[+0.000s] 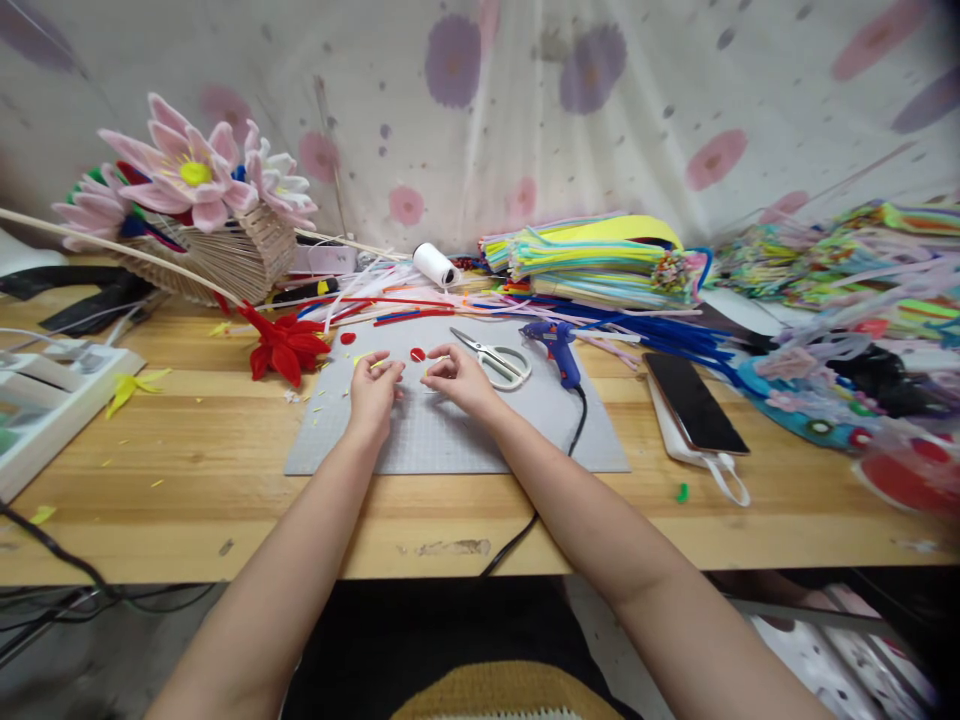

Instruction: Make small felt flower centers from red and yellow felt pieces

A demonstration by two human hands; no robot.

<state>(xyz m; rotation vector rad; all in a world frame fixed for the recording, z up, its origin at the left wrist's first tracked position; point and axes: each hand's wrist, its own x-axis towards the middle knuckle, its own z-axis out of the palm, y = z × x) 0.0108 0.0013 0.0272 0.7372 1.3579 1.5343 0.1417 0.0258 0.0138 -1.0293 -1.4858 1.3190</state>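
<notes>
"in the head view, where's the small red disc (pixel 418 354)?"

"on the grey mat (pixel 450 445), just beyond the gap between my hands, nearer my right hand (pixel 463 382) than my left hand (pixel 370 392)."

"its long axis?"

"none clear; it looks roundish."

"and your fingers?"

"curled on both; i can't tell whether either pinches anything."

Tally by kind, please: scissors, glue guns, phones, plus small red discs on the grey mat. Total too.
Scissors: 1
Glue gun: 1
Phone: 1
Small red discs: 2
Total: 5
</notes>
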